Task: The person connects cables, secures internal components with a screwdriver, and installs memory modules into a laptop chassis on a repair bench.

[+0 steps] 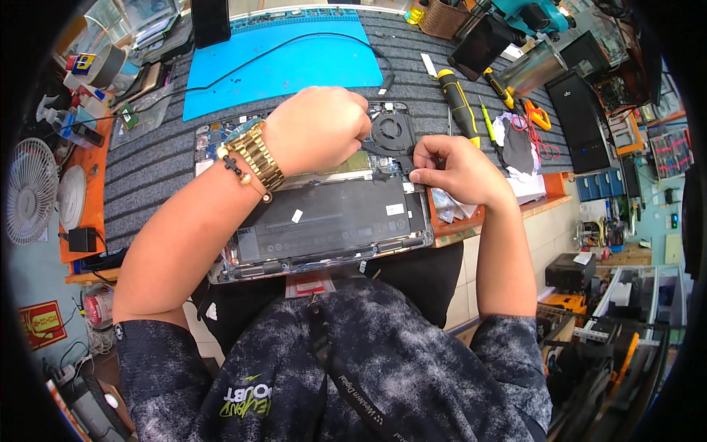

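Note:
An opened laptop [421,214] lies before me with its insides bare. Its flat black battery [324,221] fills the near half, and a round black cooling fan [390,132] sits at the far right. Over the circuit board, left of the fan, my left hand [318,129] is closed with the fingers curled under; whatever it grips is hidden. My right hand [458,168] bends in from the right, thumb and forefinger pinched together at the laptop's right edge, just below the fan. Anything between those fingertips is too small to make out.
A blue work mat [287,70] with a black cable [294,43] across it lies beyond the laptop. To the right are a yellow-black screwdriver [458,107], orange-handled pliers [536,114] and a dark cloth [518,140]. A white fan [31,190] stands far left.

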